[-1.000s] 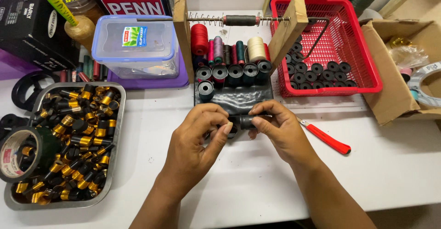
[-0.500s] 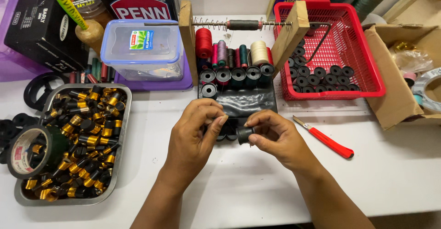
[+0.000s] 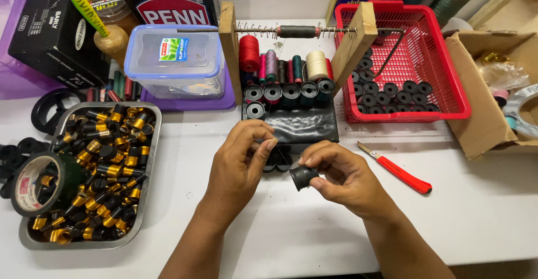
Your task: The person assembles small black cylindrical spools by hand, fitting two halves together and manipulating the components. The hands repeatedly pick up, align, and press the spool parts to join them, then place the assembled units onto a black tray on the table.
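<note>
Pinching black spool [image 3: 303, 177] w/ right hand [image 3: 342, 175] grip, left hand [image 3: 242, 164] curled beside.

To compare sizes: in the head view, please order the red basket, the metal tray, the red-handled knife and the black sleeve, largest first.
1. Metal tray and red basket: alike, unranked.
2. Red-handled knife.
3. Black sleeve, in the right hand.

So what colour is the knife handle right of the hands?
Red, seen in the head view: the knife lies on the white table.

Right hand [image 3: 342, 175] pinches a small black spool [image 3: 303, 177]; left hand [image 3: 242, 158] just beside, fingers curled, over white table [image 3: 482, 212].
</note>
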